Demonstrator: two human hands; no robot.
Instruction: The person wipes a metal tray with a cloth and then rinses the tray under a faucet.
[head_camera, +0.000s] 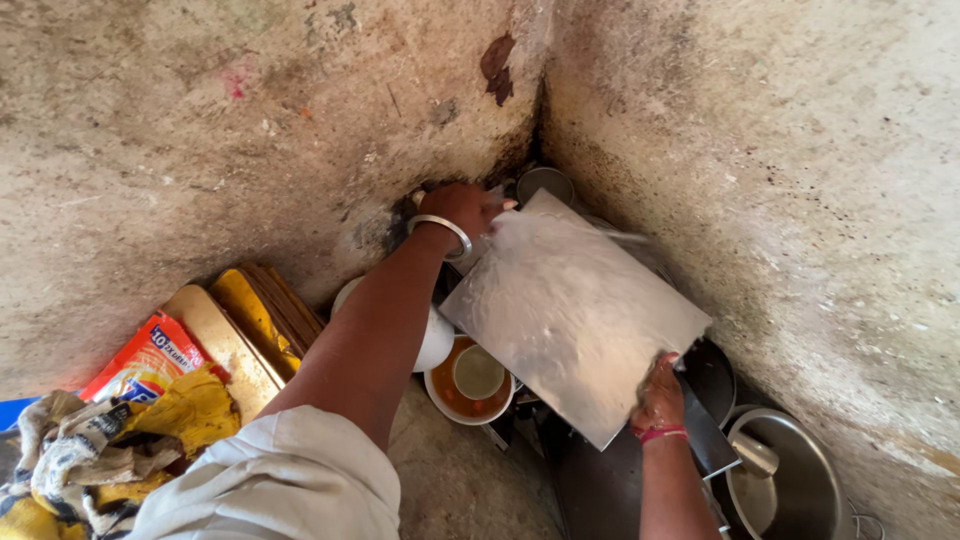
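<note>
A flat square steel tray (570, 310), wet and soapy, is tilted over a pile of dishes in a wall corner. My left hand (463, 208), with a silver bangle on the wrist, grips its upper left corner. My right hand (660, 395), wearing a pink band, holds its lower right edge. Under the tray sits a white bowl (468, 385) of brown liquid with a small cup inside.
A steel pot (790, 480) stands at lower right beside a dark pan (712, 375). A steel cup (545, 182) sits deep in the corner. Wooden boards (250, 320), an orange packet (145, 360) and crumpled cloths (90, 455) lie at left. Rough concrete walls close in on both sides.
</note>
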